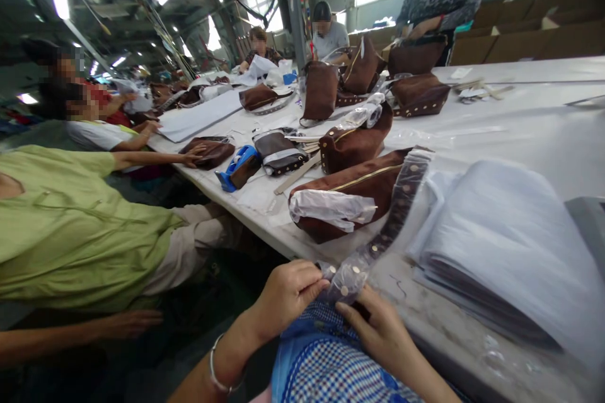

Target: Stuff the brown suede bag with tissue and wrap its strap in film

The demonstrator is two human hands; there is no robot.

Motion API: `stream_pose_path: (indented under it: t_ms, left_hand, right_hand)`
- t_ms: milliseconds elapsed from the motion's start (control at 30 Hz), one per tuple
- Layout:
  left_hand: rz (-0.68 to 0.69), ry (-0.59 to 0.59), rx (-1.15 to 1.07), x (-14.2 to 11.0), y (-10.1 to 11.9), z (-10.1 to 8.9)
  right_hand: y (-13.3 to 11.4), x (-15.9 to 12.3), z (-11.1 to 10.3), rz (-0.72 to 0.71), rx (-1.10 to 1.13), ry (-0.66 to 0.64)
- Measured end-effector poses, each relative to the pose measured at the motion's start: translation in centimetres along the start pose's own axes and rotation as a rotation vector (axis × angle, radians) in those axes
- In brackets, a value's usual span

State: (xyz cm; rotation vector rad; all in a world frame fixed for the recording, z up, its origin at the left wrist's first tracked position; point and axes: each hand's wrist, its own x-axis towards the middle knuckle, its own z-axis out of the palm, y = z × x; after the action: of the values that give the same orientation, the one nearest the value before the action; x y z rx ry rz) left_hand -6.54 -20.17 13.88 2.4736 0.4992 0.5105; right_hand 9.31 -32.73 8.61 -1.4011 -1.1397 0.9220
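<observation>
A: Left hand (pixel 286 293)?
B: Bottom centre, fingers pinched on end of strap (pixel 378 245). Grip clenched on plastic wrap around strap tip.

A: Right hand (pixel 380 330)?
B: Just right of left, below strap end, fingertips touching same wrapped tip. Grip closed on strap from underneath, thumb side partly hidden.

A: Strap itself?
B: Brown, studded, sleeved in clear plastic. Runs from both hands up and right over tabletop (pixel 520 126) edge to nearest bag (pixel 350 198). Lower end hanging off edge above checked cloth (pixel 331 365) on lap.

A: Bag position?
B: Brown, lying on side near tabletop front edge, white tissue (pixel 331 208) stuffed at mouth. Gold zip line along top.

A: Right of bag?
B: Stack of plastic sheets (pixel 510 252), touching or just beside strap, can't tell which.

A: Behind?
B: Second bag (pixel 354 141) just behind nearest one, more brown bags further back. Blue tape dispenser (pixel 239 167) left of those, near edge.

A: Other people?
B: Person in green shirt (pixel 70 227) at left, arm stretched to small bag (pixel 210 151) on tabletop. More seated along left side, one standing far right at back.

A: Wrist detail?
B: Bangle (pixel 220 374) on left wrist.
</observation>
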Motion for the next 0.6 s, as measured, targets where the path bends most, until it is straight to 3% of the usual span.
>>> stream_pose_path:
  t_ms: [167,333,400,500,600]
  left_hand:
    - [0.14,-0.202,-0.042,0.3,-0.2,-1.0]
    - [0.139,-0.267,-0.073,1.0,0.2,-0.9]
    - [0.07,-0.242,-0.131,1.2,0.6,-0.5]
    - [-0.106,-0.049,-0.303,1.4,1.4,0.3]
    - [-0.217,0.098,-0.371,1.5,2.6,1.2]
  right_hand:
    - [0.4,-0.7,0.5,0.22,0.343,-0.137]
    - [0.2,-1.1,0.4,0.351,0.569,-0.064]
    - [-0.2,-1.1,0.1,0.313,0.499,0.029]
    - [-0.7,-1.3,-0.4,0.121,0.192,0.26]
    - [-0.8,-1.8,-1.0,-0.069,-0.109,0.394]
